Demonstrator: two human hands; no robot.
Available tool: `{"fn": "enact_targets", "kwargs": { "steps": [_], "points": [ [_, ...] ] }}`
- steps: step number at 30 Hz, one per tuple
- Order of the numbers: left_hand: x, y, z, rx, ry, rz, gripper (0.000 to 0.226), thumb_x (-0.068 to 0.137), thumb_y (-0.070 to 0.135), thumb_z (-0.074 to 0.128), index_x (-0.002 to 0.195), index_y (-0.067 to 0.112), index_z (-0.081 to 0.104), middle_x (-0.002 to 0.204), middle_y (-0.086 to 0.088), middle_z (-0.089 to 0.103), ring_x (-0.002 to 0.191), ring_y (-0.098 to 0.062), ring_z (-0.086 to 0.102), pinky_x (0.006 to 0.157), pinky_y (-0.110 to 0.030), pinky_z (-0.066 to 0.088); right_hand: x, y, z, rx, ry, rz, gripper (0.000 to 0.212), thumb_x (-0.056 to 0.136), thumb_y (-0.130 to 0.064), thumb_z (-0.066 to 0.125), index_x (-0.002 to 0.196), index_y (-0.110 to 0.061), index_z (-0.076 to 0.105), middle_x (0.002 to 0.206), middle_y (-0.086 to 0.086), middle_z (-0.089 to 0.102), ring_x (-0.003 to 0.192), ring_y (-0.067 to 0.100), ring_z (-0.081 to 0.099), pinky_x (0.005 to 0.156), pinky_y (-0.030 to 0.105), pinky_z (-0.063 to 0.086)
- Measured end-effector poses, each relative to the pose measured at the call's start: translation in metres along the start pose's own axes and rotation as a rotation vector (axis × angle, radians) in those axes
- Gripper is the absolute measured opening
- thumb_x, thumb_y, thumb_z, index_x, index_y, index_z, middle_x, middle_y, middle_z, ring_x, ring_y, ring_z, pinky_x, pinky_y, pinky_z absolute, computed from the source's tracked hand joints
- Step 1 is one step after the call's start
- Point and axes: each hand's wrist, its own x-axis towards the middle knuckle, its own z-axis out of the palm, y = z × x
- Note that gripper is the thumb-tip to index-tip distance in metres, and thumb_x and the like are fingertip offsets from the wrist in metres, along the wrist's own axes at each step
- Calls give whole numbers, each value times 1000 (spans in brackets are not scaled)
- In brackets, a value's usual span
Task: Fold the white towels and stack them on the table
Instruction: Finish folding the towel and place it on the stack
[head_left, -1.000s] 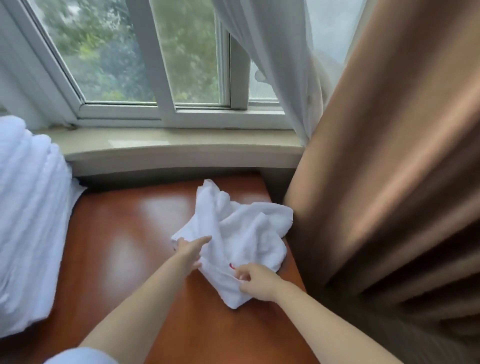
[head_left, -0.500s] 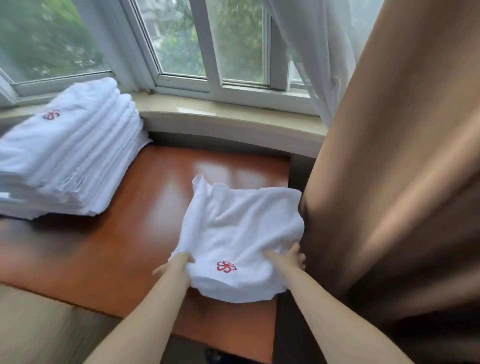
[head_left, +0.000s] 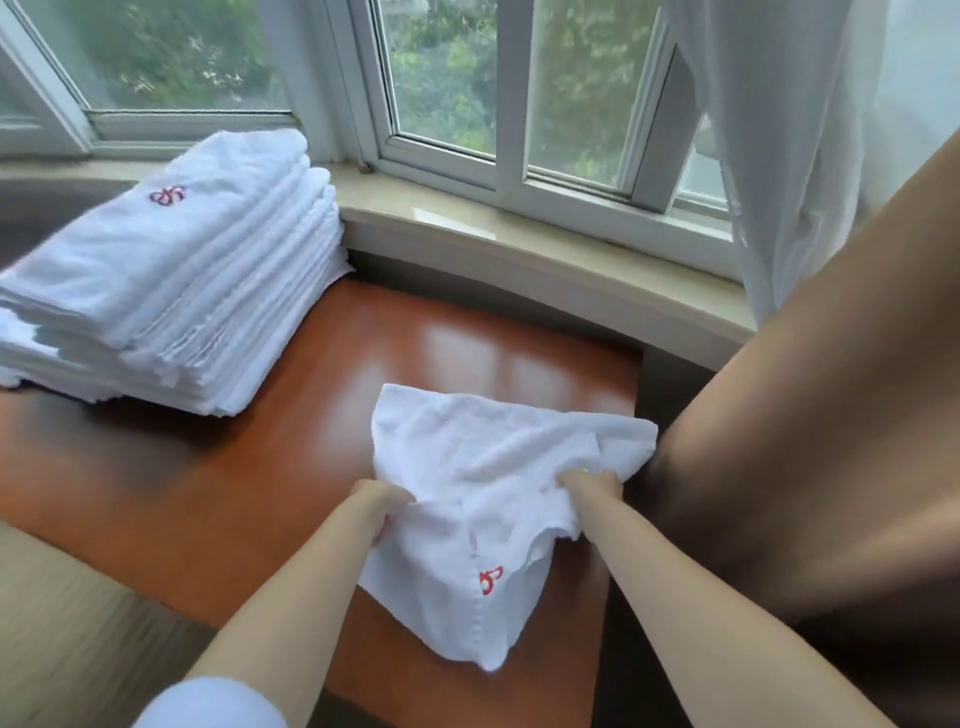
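A: Towel (head_left: 498, 467) sits on the table (head_left: 208, 467), bunched between both hands; left hand (head_left: 382, 501) and right hand (head_left: 592, 486) each grip it.

B: Any writing? Just a red embroidered logo (head_left: 490, 579) (no readable letters).

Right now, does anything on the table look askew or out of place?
Only mildly: the stack of folded towels is uneven, its lower layers jutting out at the left. The towel gripped by the left hand and right hand is merely mid-fold.

Daylight from window (head_left: 519, 93); table (head_left: 311, 415) glare; blurred edges.
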Motion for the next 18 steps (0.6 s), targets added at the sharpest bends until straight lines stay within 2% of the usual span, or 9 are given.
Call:
{"fn": "enact_targets", "kwargs": {
  "steps": [1, 2, 3, 5, 8, 10, 13, 16, 18],
  "points": [
    [4, 6, -3, 39, -39, -21, 19, 84, 16, 72, 93, 9, 57, 59, -5, 44, 46, -15, 40, 35, -18, 31, 3, -10, 5, -25, -62, 7, 56, 83, -8, 66, 134, -6, 42, 117, 13, 50, 111, 38, 55, 95, 47, 50],
    [10, 15, -7, 2, -92, 11, 19, 81, 16, 74, 90, 10, 59, 59, -4, 46, 47, -15, 43, 40, -17, 32, 5, -24, 12, -34, -137, -32, 52, 84, -7, 65, 133, -5, 44, 116, 14, 54, 111, 37, 57, 96, 48, 50],
    [17, 27, -13, -98, -129, 101, 21, 78, 15, 76, 93, 9, 63, 65, -4, 55, 52, -16, 51, 46, -18, 37, 5, -43, 20, -24, -202, -114, 50, 86, -6, 63, 133, -7, 46, 118, 16, 58, 109, 35, 59, 94, 47, 51],
    [28, 50, -31, -384, -78, 274, 28, 79, 16, 74, 104, 9, 63, 84, -8, 68, 67, -20, 65, 53, -21, 48, 4, -87, 37, 85, -283, -319, 44, 89, -8, 59, 132, -13, 51, 119, 17, 64, 100, 30, 65, 84, 40, 55],
    [41, 71, -61, -545, -2, 320, 41, 85, 19, 63, 124, 7, 55, 112, -16, 66, 93, -30, 65, 71, -32, 51, 4, -140, 58, 207, -290, -487, 41, 92, -16, 55, 132, -20, 52, 112, 8, 66, 96, 25, 67, 82, 38, 56],
    [44, 74, -74, -432, -55, 274, 40, 86, 24, 61, 122, 7, 57, 111, -15, 67, 99, -32, 65, 79, -36, 50, 17, -143, 61, 141, -240, -416, 42, 91, -14, 55, 133, -12, 50, 113, 9, 63, 95, 25, 63, 81, 37, 53],
    [32, 72, -85, -286, -297, 151, 22, 82, 23, 66, 99, 10, 67, 88, -11, 73, 78, -25, 71, 70, -32, 53, 33, -119, 56, 39, -211, -178, 42, 88, -14, 61, 127, -3, 52, 116, 18, 63, 97, 33, 63, 88, 41, 52],
    [17, 54, -92, -220, -411, 97, 36, 71, 17, 71, 106, 8, 67, 94, -14, 73, 80, -25, 71, 68, -34, 53, 37, -105, 40, 51, -235, -65, 38, 81, -14, 68, 116, -3, 59, 104, 17, 68, 89, 35, 68, 84, 46, 55],
    [12, 30, -90, -208, -398, 63, 41, 70, 8, 71, 110, 5, 64, 95, -14, 72, 82, -26, 70, 68, -35, 53, 35, -92, 21, -59, -356, 24, 40, 78, -17, 72, 114, -4, 62, 104, 17, 70, 91, 35, 69, 83, 46, 56]
  ]
}}
